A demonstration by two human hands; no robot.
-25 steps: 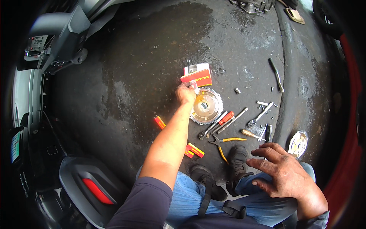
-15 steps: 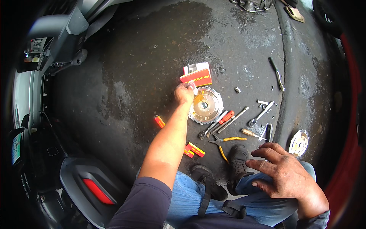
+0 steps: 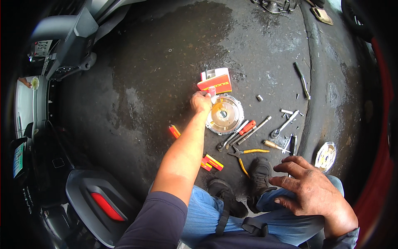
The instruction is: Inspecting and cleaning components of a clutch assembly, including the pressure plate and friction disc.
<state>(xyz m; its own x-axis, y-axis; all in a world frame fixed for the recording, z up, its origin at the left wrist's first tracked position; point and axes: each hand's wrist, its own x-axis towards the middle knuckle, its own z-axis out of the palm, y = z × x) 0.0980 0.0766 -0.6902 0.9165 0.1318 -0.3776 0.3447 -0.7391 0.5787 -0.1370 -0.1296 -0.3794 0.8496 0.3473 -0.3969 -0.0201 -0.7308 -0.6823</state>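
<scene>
My left hand [image 3: 200, 102] reaches forward to the upper left rim of a round metal gear disc [image 3: 227, 123] lying flat on the ground. Its fingers are closed around a small translucent bottle [image 3: 212, 91], partly hidden by the hand. Just beyond stands an open red-and-white box [image 3: 219, 85] with printing and a small item sticking up inside. My right hand [image 3: 311, 186] is held above my right knee with its fingers bent and apart, holding nothing. Under it, a pair of yellow-handled pliers [image 3: 239, 153] lies near my shoes.
A red-handled screwdriver [image 3: 247, 127], a ratchet [image 3: 285, 124] and other tools lie right of the disc. Small red-and-yellow boxes [image 3: 214, 162] lie nearer. A second gear disc [image 3: 325, 157] sits at right. A dark vehicle bumper [image 3: 93, 203] stands on the left.
Both my hands stay almost where they were, the left still at the disc's rim. At the far left edge, another hand with a pale yellow-green thing has come into view.
</scene>
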